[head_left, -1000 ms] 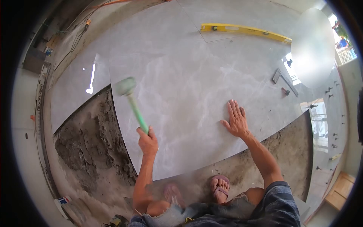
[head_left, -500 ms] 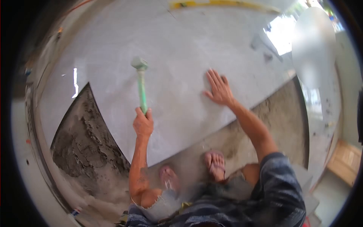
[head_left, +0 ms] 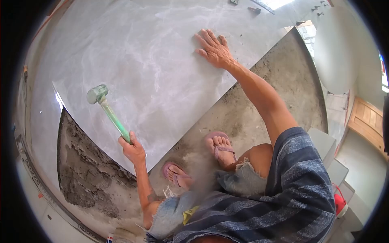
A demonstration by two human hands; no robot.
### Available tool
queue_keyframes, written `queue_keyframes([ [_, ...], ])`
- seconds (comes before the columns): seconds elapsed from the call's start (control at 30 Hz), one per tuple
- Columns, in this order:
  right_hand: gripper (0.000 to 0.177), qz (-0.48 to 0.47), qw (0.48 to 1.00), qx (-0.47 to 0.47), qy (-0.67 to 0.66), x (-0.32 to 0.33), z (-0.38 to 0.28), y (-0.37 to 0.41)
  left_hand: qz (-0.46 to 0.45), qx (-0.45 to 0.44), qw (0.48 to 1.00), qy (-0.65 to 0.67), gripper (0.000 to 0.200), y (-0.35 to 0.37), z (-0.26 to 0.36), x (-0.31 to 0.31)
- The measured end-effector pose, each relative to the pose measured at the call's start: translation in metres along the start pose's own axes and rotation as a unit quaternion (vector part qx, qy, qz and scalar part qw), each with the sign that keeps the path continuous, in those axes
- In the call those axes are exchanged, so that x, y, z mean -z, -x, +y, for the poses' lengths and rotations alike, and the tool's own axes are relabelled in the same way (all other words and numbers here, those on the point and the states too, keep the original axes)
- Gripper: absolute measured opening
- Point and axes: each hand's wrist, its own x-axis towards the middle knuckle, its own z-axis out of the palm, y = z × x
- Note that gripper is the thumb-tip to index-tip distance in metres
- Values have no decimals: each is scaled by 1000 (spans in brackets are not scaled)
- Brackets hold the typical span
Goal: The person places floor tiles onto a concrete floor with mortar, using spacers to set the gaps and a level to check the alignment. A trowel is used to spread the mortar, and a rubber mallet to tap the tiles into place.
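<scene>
My left hand [head_left: 133, 150] is wrapped round the green handle of a mallet [head_left: 113, 118], whose pale, dusty head is over the left part of a large grey marbled tile [head_left: 133, 60]. My right hand [head_left: 214, 49] lies on the tile near its right edge, fingers spread and holding nothing. Rough dark mortar [head_left: 87, 170] shows beside the tile at the lower left. Along the tile's lower right edge runs a bare cement floor [head_left: 231, 117], where my feet rest in pink sandals.
Small dark clips and a tool [head_left: 254, 10] lie at the top right. A wooden door or panel [head_left: 368, 121], grey steps [head_left: 324, 141] and a red item [head_left: 340, 204] are on the right. A long metal strip [head_left: 44, 190] runs down the left.
The view has turned and shifted. The mallet now tilts to the left and its head appears further left and lower. My right hand appears higher and further left, still spread on the tile.
</scene>
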Motion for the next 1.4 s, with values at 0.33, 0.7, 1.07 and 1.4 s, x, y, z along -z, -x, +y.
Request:
queue_keyframes([
  [0.33, 69, -54, 998, -10, -27, 5, 8, 6, -50, -40, 994, -89, 34, -36, -1, -28],
  [0.7, 95, -183, 980, -55, -63, 46, 44, 95, -97, -26, 987, -126, 53, -47, 11, -28],
  [1.07, 67, -145, 988, 58, -9, 12, -61, 58, -135, 0, 990, -46, 56, -61, 9, -17],
  [1.4, 69, -42, 998, -36, 31, 1, -104, -114, 24, -99, 967, -235, 64, -221, -73, -7],
])
